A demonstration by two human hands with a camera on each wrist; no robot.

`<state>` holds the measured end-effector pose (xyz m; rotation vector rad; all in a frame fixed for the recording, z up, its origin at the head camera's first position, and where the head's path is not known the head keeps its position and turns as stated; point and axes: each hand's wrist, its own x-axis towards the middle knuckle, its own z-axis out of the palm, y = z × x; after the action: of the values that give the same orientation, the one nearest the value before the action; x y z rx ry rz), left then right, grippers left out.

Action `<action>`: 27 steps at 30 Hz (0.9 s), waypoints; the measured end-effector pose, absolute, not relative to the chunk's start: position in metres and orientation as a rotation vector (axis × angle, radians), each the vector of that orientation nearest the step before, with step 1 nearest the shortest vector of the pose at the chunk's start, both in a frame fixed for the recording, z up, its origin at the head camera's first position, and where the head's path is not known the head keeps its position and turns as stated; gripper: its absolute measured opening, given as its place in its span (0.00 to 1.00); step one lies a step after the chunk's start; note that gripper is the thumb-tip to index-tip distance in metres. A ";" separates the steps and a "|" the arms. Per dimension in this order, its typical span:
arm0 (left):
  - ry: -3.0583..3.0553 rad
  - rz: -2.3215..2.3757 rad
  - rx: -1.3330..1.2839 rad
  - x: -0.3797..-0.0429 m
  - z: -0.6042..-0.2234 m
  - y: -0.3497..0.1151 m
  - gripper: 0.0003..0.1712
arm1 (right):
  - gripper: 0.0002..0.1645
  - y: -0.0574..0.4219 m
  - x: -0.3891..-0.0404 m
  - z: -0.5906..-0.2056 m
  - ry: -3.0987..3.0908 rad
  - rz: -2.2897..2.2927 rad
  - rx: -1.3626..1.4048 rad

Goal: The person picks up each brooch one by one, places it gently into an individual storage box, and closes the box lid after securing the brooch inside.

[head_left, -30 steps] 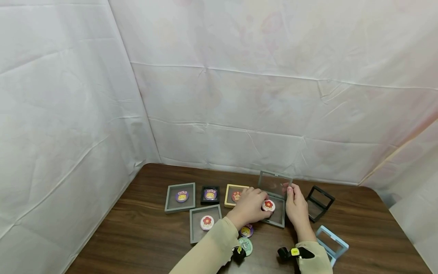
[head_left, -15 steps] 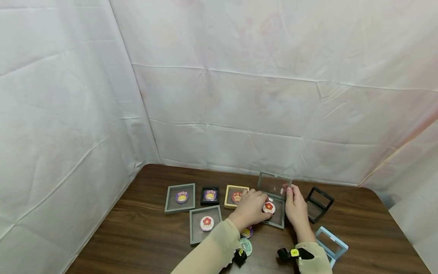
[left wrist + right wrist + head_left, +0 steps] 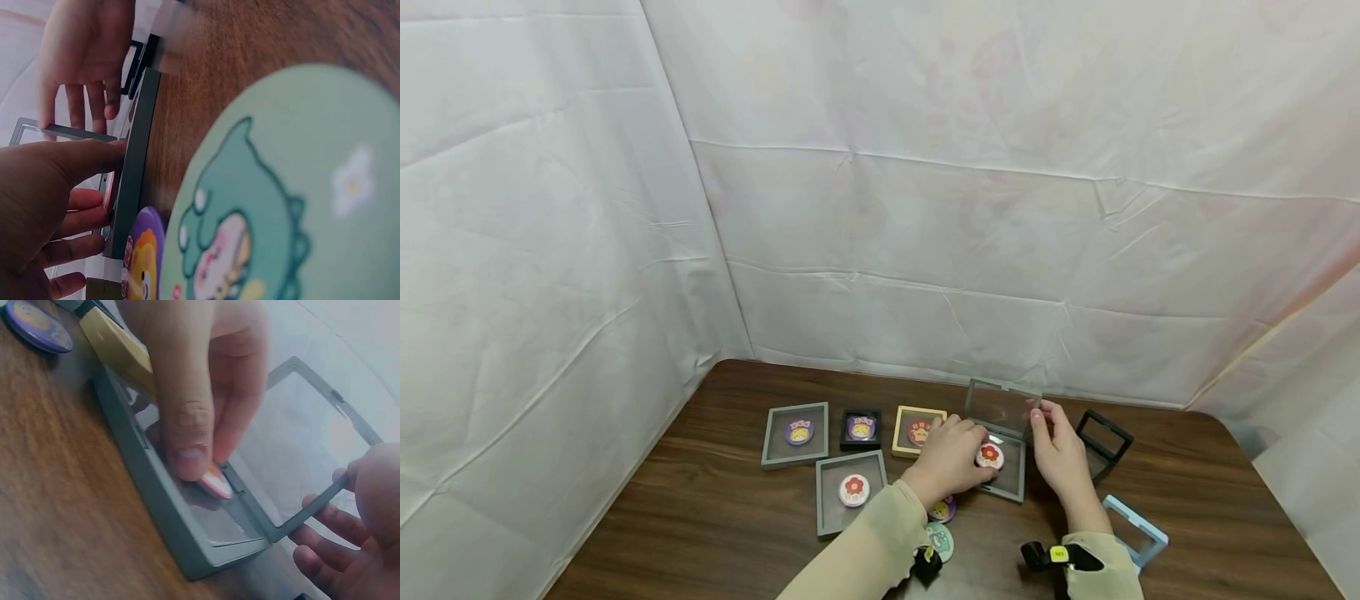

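A grey display frame (image 3: 1013, 475) lies unfolded, its clear lid (image 3: 1000, 404) tilted up at the back. Over its base my left hand (image 3: 950, 454) pinches a round badge with a red flower (image 3: 990, 455) between thumb and fingers. In the right wrist view that badge (image 3: 219, 482) leans tilted inside the base; my left fingers partly cover it. At the lid's right edge is my right hand (image 3: 1062, 454), its fingertips holding the rim (image 3: 312, 509). A purple badge (image 3: 942, 508) and a green badge (image 3: 312, 156) lie near my left wrist.
To the left are two grey frames (image 3: 765, 442) (image 3: 821, 508), a small black frame (image 3: 861, 447) and a yellow frame (image 3: 898, 429), each holding a badge. On the right, a black frame (image 3: 1108, 419) and a light blue frame (image 3: 1138, 523) stand unfolded.
My right hand and wrist have shifted a little to the right, its fingers now nearer the lid's edge. The left hand stays at the frame with the flower badge.
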<state>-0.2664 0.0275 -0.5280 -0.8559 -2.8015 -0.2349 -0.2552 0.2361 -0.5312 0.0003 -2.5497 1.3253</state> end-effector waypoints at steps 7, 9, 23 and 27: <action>-2.812 -0.198 -0.855 -0.265 -0.526 0.028 0.30 | 0.34 0.243 -0.251 -0.519 -2.558 1.347 0.013; -2.810 -0.192 -0.858 -0.264 -0.526 0.028 0.30 | 0.34 0.243 -0.251 -0.516 -2.551 1.341 0.024; -2.778 -0.315 -0.976 -0.262 -0.523 0.016 0.25 | 0.27 0.239 -0.244 -0.493 -2.589 1.196 0.063; -2.797 -0.403 -1.020 -0.263 -0.515 0.006 0.23 | 0.25 0.243 -0.239 -0.486 -2.648 1.170 0.113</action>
<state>-0.2625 0.0063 -0.5149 -1.0195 -2.7972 -0.4032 -0.2389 0.2427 -0.4861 0.1126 -2.6483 1.1701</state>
